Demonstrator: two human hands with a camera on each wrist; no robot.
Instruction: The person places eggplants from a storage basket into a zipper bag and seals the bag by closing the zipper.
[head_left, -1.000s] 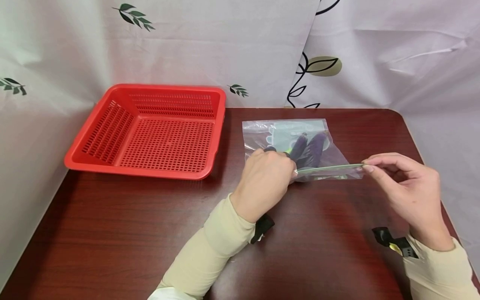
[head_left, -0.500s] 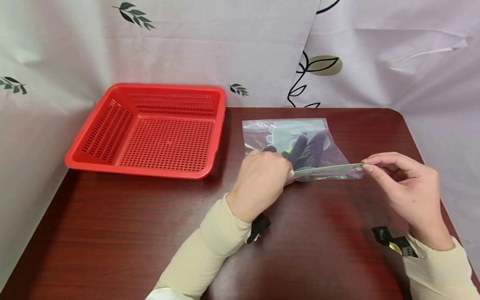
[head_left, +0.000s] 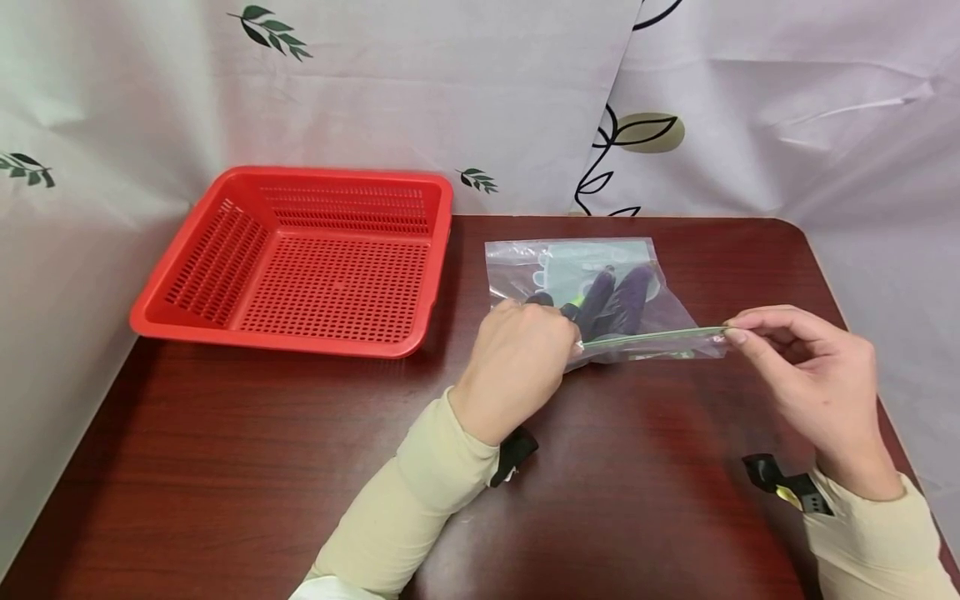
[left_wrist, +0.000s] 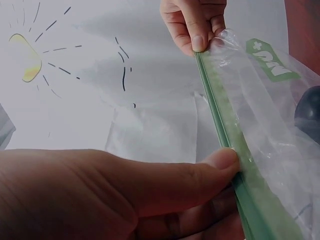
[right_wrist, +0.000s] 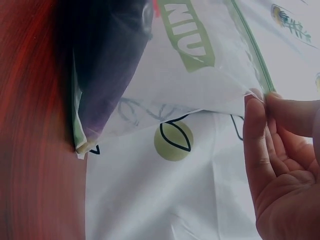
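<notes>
A clear zip bag (head_left: pixel 678 310) with a green zip strip (left_wrist: pixel 212 107) stands tilted on the table, its mouth edge towards me. Inside lie dark purple eggplants (head_left: pixel 628 302), one long and tapering in the right wrist view. Part of something bright green shows beside them. My left hand (head_left: pixel 517 360) pinches the zip strip, its thumb (left_wrist: pixel 222 159) lying on top and the fingers below. The right hand (head_left: pixel 817 371) pinches the bag's corner at the strip's other end between thumb and fingertips. The left hand hides the bag's near left part in the head view.
A red perforated plastic basket (head_left: pixel 285 343) sits at the table's back left, with nothing in it. Patterned white cloth (head_left: pixel 525 108) hangs behind the table (head_left: pixel 247 450) and down both sides. Black straps are on both wrists.
My left hand has slid a little to the left along the zip strip, so more of the strip shows. The right hand keeps its place at the corner.
</notes>
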